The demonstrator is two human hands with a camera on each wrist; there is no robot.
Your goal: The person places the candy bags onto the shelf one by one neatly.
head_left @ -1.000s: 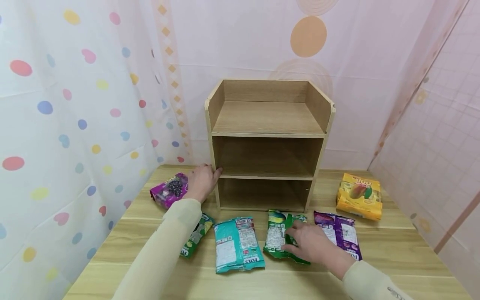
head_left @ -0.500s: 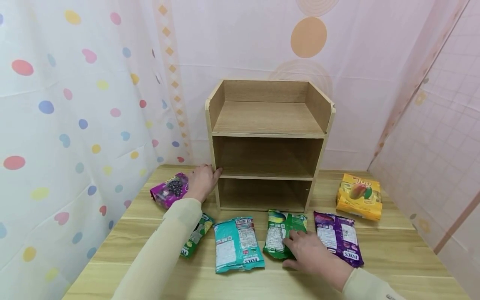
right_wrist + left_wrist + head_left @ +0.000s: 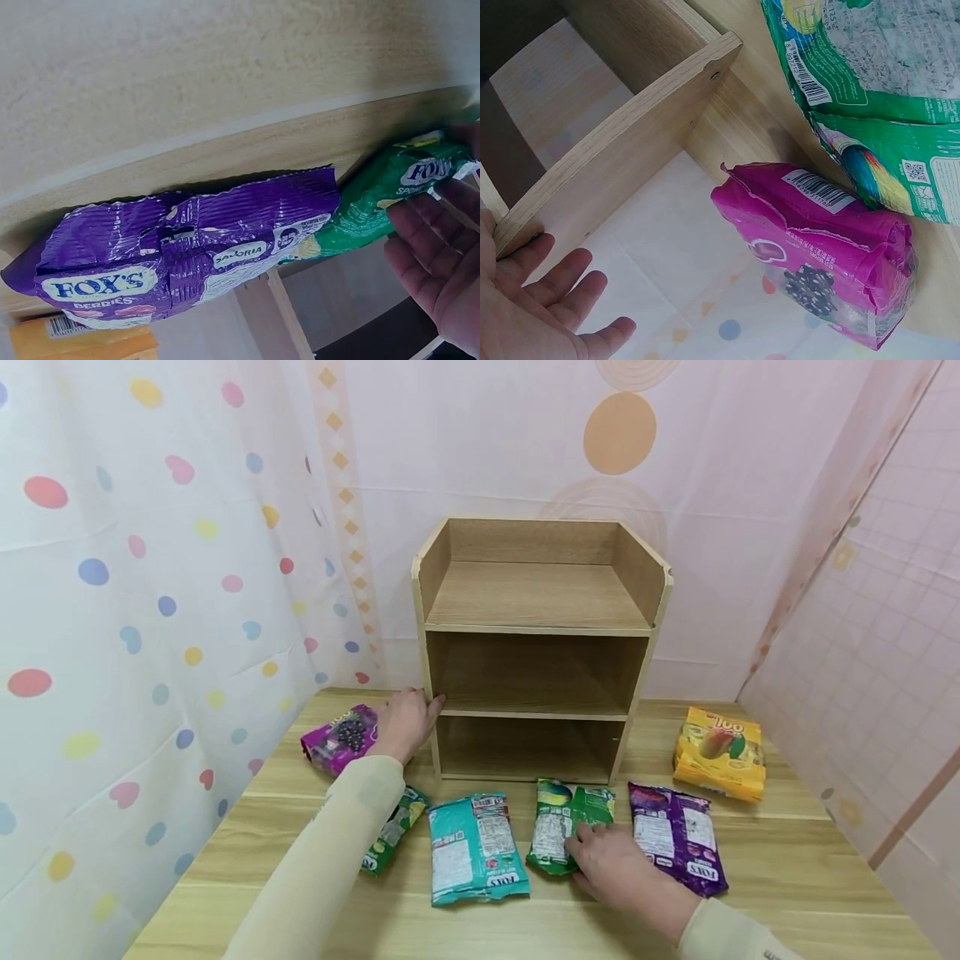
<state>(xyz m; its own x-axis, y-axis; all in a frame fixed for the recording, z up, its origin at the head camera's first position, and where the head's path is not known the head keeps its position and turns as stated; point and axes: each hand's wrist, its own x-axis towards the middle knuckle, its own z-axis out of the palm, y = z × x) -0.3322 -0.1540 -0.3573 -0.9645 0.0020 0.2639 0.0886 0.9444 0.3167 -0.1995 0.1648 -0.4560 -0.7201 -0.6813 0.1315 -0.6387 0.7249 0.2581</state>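
Note:
The left hand (image 3: 406, 724) rests against the left side panel of the wooden shelf (image 3: 532, 631), thumb at its front edge; in the left wrist view the fingers of that hand (image 3: 551, 304) are extended along the panel. The right hand (image 3: 617, 866) lies on the lower right of a green packet (image 3: 552, 835) in front of the shelf. In the right wrist view the right hand (image 3: 439, 255) has its fingers over the green packet (image 3: 367, 199), fingertips touching it. A purple Fox's packet (image 3: 678, 835) lies just right of that hand.
A teal packet (image 3: 477, 852) and another green packet (image 3: 395, 831) lie left of the right hand. A magenta grape packet (image 3: 343, 741) is beside the left hand. A yellow mango packet (image 3: 720, 753) sits at the right. Patterned curtains (image 3: 187, 610) enclose the table.
The right hand has shifted slightly down and lies lower on the green packet, whose right part shows more. More of the purple packet shows. The left hand has stayed on the shelf.

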